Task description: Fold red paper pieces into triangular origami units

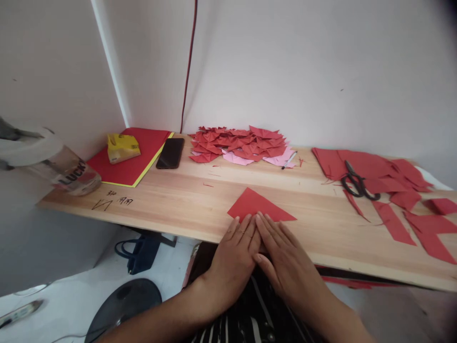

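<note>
A red paper triangle lies flat on the wooden table close to its front edge, with its peak pointing away from me. My left hand rests flat with fingers stretched out, their tips on the paper's near edge. Beside it my right hand lies flat too, its fingertips pressing the same edge. The two hands meet at the index fingers. The part of the near edge under my fingers is hidden.
Folded red and pink paper pieces are heaped by the wall, a pen beside them. Scissors lie on red paper at right, near cut scraps. Leftward are a phone, red sheets, a yellow packet and a bottle.
</note>
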`<state>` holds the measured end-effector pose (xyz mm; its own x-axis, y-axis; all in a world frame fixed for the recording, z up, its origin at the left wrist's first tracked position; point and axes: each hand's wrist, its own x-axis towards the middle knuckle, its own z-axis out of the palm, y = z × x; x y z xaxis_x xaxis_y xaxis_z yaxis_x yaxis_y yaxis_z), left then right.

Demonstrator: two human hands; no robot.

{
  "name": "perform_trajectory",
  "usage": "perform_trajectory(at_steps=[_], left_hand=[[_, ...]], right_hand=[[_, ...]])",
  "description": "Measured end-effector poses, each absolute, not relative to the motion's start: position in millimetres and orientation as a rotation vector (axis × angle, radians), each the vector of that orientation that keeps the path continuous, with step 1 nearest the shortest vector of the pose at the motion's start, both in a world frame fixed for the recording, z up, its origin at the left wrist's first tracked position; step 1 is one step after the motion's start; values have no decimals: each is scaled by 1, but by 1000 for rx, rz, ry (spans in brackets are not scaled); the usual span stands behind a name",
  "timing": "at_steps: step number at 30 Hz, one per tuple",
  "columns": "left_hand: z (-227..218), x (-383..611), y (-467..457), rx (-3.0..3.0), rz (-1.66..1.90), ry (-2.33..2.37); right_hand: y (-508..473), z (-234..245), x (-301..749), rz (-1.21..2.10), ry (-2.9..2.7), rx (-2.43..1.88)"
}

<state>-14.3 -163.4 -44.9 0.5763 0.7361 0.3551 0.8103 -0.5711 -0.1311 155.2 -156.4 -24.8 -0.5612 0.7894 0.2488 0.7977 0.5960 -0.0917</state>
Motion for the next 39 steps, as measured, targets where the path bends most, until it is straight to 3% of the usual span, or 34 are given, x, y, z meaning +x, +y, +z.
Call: perform_trajectory(at_steps=[19,24,39], left_hand=[[-40,-20,-166,-2564,-354,-1252],[-41,-19,-166,-2540,-372,-1284],[-38,-40,-176,-2587,-292,-1304]], right_hand=[[-164,-13,188,-286,-2466,-1559],[-166,-11,149,-155,-2587,-1349],[-166,-15,187,-214,-2484,-1546]])
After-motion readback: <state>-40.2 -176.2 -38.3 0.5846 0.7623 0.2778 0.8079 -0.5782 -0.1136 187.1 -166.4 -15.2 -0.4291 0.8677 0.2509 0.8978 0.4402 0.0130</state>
